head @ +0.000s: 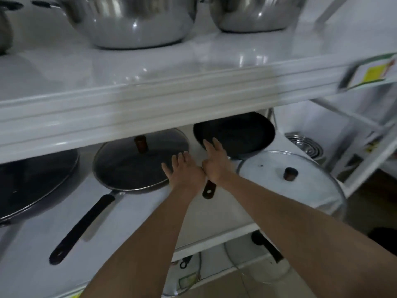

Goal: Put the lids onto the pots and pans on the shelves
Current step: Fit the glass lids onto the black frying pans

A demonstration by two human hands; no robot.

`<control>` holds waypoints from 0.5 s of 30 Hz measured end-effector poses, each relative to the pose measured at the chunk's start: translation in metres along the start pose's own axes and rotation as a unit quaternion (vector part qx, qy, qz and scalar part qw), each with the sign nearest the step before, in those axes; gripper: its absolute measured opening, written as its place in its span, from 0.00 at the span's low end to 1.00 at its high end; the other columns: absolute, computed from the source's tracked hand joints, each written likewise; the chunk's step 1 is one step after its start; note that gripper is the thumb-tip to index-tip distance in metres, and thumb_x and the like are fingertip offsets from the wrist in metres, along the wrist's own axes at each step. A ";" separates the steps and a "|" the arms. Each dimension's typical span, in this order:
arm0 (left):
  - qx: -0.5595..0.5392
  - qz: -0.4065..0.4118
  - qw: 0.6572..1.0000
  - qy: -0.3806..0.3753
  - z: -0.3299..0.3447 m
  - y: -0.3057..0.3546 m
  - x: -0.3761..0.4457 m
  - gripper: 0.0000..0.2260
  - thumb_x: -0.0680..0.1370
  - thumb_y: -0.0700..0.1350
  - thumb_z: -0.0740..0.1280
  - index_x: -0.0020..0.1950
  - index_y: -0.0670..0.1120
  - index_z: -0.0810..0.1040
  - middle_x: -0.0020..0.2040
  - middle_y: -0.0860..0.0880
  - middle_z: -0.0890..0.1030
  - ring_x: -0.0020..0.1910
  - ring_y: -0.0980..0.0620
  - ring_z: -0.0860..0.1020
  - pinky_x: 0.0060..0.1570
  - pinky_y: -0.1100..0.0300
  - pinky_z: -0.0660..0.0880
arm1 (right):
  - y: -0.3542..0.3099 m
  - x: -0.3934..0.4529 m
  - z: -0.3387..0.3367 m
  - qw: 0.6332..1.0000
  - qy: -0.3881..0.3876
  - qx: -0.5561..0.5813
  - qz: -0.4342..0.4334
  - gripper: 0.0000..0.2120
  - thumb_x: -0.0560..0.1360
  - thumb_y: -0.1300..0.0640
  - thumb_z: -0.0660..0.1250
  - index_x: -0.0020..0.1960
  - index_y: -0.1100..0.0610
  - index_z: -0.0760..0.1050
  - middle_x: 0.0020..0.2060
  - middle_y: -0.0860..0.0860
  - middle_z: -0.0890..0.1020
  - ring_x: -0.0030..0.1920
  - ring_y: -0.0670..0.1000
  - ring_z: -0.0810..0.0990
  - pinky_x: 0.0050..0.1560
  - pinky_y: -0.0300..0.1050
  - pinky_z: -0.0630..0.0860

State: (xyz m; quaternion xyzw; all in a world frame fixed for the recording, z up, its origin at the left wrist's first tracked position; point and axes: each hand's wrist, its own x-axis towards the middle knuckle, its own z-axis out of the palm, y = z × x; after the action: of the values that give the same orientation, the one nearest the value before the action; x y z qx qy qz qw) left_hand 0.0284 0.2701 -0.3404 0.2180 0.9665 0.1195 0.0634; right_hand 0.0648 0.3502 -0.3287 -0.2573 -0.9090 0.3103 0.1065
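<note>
On the middle shelf [139, 222] a black frying pan carries a glass lid [137, 162] with a brown knob; its long black handle [83, 226] points toward me. To its right lies an uncovered black pan [242, 132], its brown handle end [208, 190] showing beneath my wrists. A loose glass lid [285, 183] with a dark knob rests at the shelf's right corner. My left hand [182, 171] hovers open by the covered pan's right rim. My right hand [214, 160] is open, fingers reaching over the uncovered pan's near rim.
Another dark pan with a lid [32, 186] sits at the far left. Steel pots [131, 20] stand on the upper shelf, whose thick front edge [150, 104] overhangs the pans. Stacked steel bowls [305, 145] lie further right, and a lower shelf holds more cookware [266, 246].
</note>
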 end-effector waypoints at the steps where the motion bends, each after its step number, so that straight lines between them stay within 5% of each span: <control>1: 0.005 0.016 1.000 -0.014 0.009 0.016 -0.001 0.28 0.81 0.49 0.52 0.79 0.43 0.51 0.80 0.46 0.52 0.79 0.45 0.50 0.75 0.41 0.45 | 0.018 -0.006 -0.013 1.000 0.004 -0.003 0.016 0.30 0.78 0.64 0.56 0.77 0.54 0.53 0.78 0.55 0.49 0.77 0.60 0.52 0.74 0.51 0.58; 4: 0.022 0.049 0.998 -0.046 0.033 0.055 -0.004 0.26 0.81 0.50 0.51 0.78 0.42 0.55 0.78 0.44 0.57 0.76 0.43 0.59 0.73 0.43 0.57 | 0.071 -0.016 -0.049 0.997 0.018 -0.030 0.063 0.29 0.78 0.62 0.56 0.78 0.52 0.53 0.78 0.55 0.49 0.77 0.59 0.53 0.73 0.51 0.59; 8: 0.037 0.048 0.994 -0.089 0.054 0.087 -0.008 0.30 0.80 0.48 0.54 0.79 0.45 0.46 0.78 0.42 0.55 0.75 0.39 0.58 0.73 0.42 0.57 | 0.131 -0.018 -0.084 0.986 0.003 -0.106 0.129 0.31 0.77 0.61 0.55 0.78 0.52 0.50 0.78 0.56 0.50 0.76 0.60 0.55 0.73 0.52 0.57; 15: 0.076 -0.011 0.996 -0.041 0.068 0.102 0.001 0.28 0.77 0.42 0.57 0.77 0.45 0.54 0.75 0.44 0.58 0.69 0.41 0.64 0.66 0.46 0.62 | 0.193 -0.001 -0.095 0.948 -0.122 -0.198 0.219 0.26 0.76 0.62 0.57 0.73 0.52 0.60 0.72 0.54 0.59 0.70 0.60 0.63 0.66 0.55 0.67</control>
State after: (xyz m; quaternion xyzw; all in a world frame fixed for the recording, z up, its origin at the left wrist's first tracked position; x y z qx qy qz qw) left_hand 0.0805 0.3740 -0.3797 0.2165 0.9717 0.0363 0.0872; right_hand 0.1765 0.5287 -0.3732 -0.4263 -0.8794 0.1688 -0.1285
